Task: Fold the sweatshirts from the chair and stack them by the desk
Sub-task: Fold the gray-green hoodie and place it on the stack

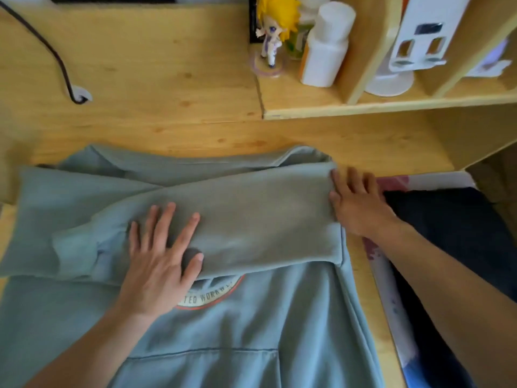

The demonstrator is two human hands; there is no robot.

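A pale blue sweatshirt (237, 317) lay spread front-up on the wooden desk (167, 79), its collar toward the shelf unit (363, 105) and its lower body, with the pouch pocket, running off the near edge. Both sleeves had been brought across the chest, the right-hand sleeve (251, 219) lying on top, half covering the round printed logo (212, 292).

The left hand (159, 264) lay flat on the sweatshirt's chest with fingers straight and spread, pressing the crossed sleeve down; its grip held nothing. The right hand (355, 203) sat at the sweatshirt's shoulder edge, fingers fairly straight and touching the fold of the sleeve. Whether any fingertip was tucked under the cloth I could not tell, but it looked like a push, not a pinch.

Beyond the sweatshirt's collar stood a small figurine (272, 37) and a white bottle (324, 49) on the shelf unit, and a black cable (50, 51) trailed across the desk.

The risk, as I judged it, was in the overhang: much of the sweatshirt hung past the desk's near edge, so lifting both hands together could let the weight drag the body down and undo the crossed sleeves. A careless upward fold could also sweep the collar into the figurine.
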